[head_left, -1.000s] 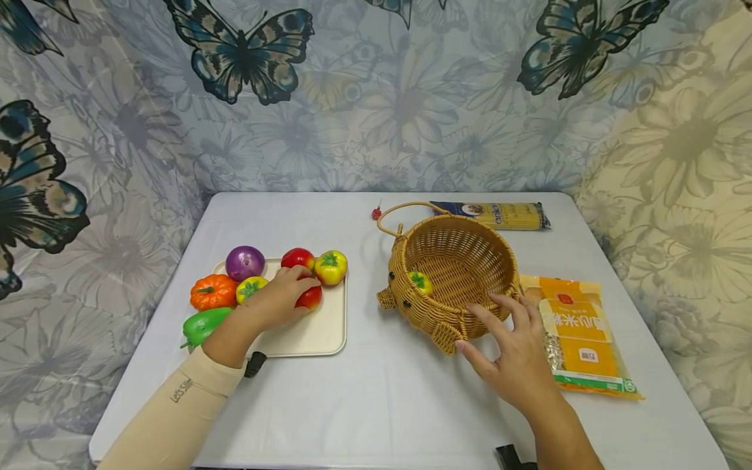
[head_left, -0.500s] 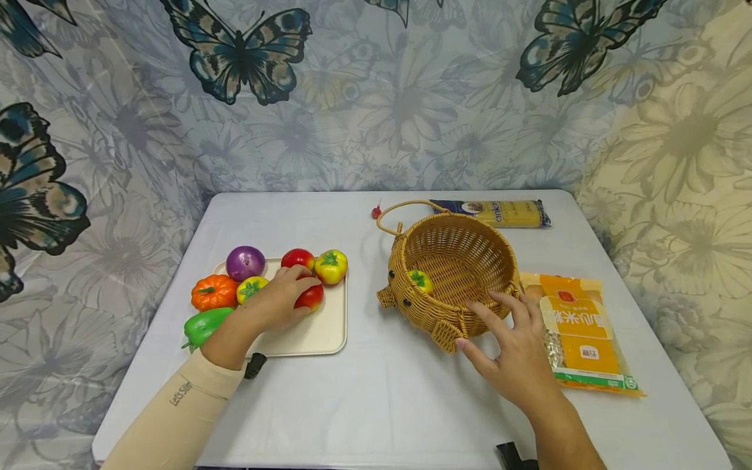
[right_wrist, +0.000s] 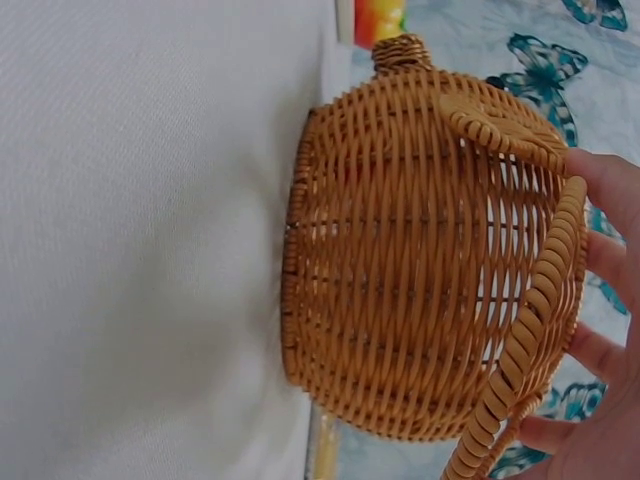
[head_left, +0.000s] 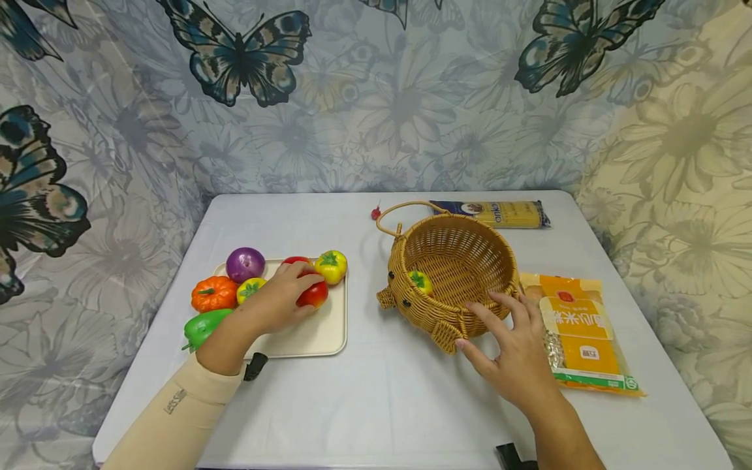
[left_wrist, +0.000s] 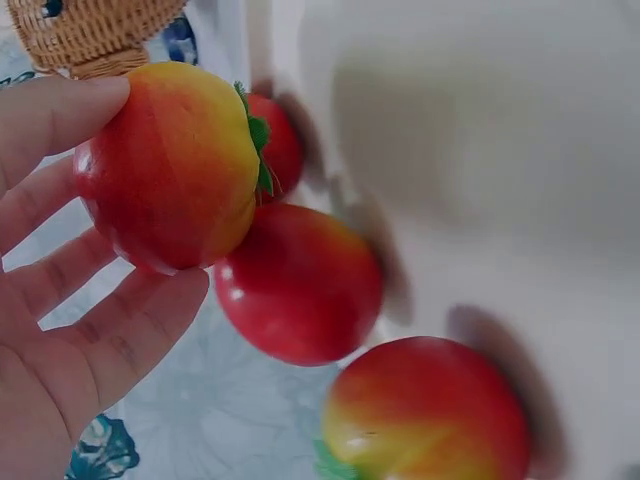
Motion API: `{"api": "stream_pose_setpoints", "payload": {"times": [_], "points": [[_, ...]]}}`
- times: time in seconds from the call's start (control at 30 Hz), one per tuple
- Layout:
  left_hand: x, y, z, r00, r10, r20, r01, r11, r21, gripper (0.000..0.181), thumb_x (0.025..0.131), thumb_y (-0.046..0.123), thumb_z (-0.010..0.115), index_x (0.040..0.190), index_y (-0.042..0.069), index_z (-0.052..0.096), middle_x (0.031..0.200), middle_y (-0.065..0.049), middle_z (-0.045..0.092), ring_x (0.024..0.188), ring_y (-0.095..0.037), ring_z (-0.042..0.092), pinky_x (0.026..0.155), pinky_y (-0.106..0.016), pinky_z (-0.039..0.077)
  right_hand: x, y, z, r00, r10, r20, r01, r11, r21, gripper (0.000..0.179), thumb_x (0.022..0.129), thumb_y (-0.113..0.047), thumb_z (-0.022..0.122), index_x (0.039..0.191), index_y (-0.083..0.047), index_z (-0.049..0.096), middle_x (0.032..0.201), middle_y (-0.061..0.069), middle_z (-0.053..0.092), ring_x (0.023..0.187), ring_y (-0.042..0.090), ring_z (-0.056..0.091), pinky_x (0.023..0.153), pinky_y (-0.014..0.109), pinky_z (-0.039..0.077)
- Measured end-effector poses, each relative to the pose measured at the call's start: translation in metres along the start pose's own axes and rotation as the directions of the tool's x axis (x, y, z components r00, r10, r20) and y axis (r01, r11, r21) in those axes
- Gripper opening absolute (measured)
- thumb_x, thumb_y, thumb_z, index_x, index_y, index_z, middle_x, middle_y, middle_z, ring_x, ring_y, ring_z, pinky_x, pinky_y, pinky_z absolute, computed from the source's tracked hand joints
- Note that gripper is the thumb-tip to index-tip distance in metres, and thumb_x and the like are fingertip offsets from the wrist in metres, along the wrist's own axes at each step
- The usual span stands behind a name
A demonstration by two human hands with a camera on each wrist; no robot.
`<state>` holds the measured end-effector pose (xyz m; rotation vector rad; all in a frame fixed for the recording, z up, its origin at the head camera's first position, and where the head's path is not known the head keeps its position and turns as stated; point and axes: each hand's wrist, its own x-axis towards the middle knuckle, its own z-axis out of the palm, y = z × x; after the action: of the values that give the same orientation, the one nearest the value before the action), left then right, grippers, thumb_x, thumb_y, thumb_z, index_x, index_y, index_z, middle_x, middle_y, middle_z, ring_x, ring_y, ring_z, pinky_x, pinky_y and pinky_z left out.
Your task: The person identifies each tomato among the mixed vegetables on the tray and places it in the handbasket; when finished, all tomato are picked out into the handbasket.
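My left hand holds a red-and-yellow fruit with a green leafy top between thumb and fingertips, over the cream tray. The left wrist view has the thumb on one side of it and the fingers on the other. Just beyond lie more red fruits, partly hidden by the hand in the head view. My right hand grips the near rim of a pig-faced wicker basket, thumb against its ear. A yellow fruit with a green top sits inside the basket.
On and beside the tray are a purple onion-like vegetable, an orange pumpkin, a green pepper and yellow fruits. A pasta packet lies behind the basket; an orange grain bag lies right of it.
My left hand has shifted slightly with the fruit, which now sits a little farther right and covers more of the red fruit behind. The right hand and basket stay in place.
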<state>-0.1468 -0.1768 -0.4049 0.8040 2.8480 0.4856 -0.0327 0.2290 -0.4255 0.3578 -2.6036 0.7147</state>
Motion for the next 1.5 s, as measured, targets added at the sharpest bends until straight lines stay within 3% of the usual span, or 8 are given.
{"api": "stream_pose_setpoints", "payload": {"times": [0.33, 0.67, 0.9, 1.23, 1.5], "points": [[0.005, 0.012, -0.014, 0.998, 0.051, -0.048, -0.051, 0.999, -0.002, 0.051, 0.091, 0.017, 0.077, 0.139, 0.013, 0.063, 0.143, -0.012, 0.050, 0.131, -0.032, 0.045, 0.106, -0.048, 0.052, -0.001, 0.000, -0.001, 1.000, 0.004, 0.000, -0.004, 1.000, 0.002, 0.058, 0.077, -0.034, 0.087, 0.130, -0.022, 0.067, 0.145, 0.021, 0.045, 0.144, 0.056, 0.020, 0.110, 0.078, 0.018], [0.028, 0.035, -0.033, 0.984, 0.138, -0.114, -0.138, 0.990, 0.011, 0.044, 0.092, 0.018, 0.076, 0.135, 0.013, 0.065, 0.140, -0.013, 0.051, 0.128, -0.033, 0.046, 0.106, -0.046, 0.051, -0.003, 0.001, -0.001, 1.000, 0.003, -0.005, -0.003, 1.000, 0.000, 0.060, 0.074, -0.031, 0.089, 0.130, -0.022, 0.067, 0.145, 0.021, 0.045, 0.143, 0.056, 0.021, 0.109, 0.078, 0.019], [0.041, 0.052, -0.045, 0.979, 0.165, -0.123, -0.166, 0.986, 0.000, 0.046, 0.093, 0.017, 0.075, 0.138, 0.014, 0.063, 0.142, -0.011, 0.049, 0.130, -0.031, 0.044, 0.105, -0.044, 0.052, -0.002, 0.001, -0.001, 1.000, -0.006, -0.011, 0.006, 1.000, -0.003, 0.062, 0.072, -0.029, 0.089, 0.129, -0.022, 0.067, 0.144, 0.022, 0.045, 0.143, 0.056, 0.022, 0.109, 0.078, 0.018], [0.058, 0.081, -0.058, 0.955, 0.256, -0.150, -0.258, 0.966, 0.009, 0.048, 0.093, 0.016, 0.075, 0.139, 0.013, 0.062, 0.144, -0.010, 0.048, 0.132, -0.031, 0.043, 0.106, -0.043, 0.052, -0.002, 0.000, -0.001, 1.000, -0.019, -0.020, 0.019, 1.000, -0.007, 0.061, 0.072, -0.029, 0.089, 0.128, -0.020, 0.068, 0.143, 0.023, 0.046, 0.141, 0.057, 0.025, 0.110, 0.078, 0.017], [0.074, 0.108, -0.063, 0.939, 0.321, -0.126, -0.326, 0.945, -0.021, 0.050, 0.095, 0.019, 0.072, 0.143, 0.015, 0.059, 0.147, -0.009, 0.046, 0.135, -0.030, 0.041, 0.105, -0.040, 0.052, -0.002, 0.000, 0.000, 1.000, -0.005, -0.012, 0.005, 1.000, 0.000, 0.062, 0.072, -0.027, 0.090, 0.129, -0.022, 0.067, 0.144, 0.021, 0.046, 0.142, 0.058, 0.023, 0.109, 0.079, 0.018]]}}
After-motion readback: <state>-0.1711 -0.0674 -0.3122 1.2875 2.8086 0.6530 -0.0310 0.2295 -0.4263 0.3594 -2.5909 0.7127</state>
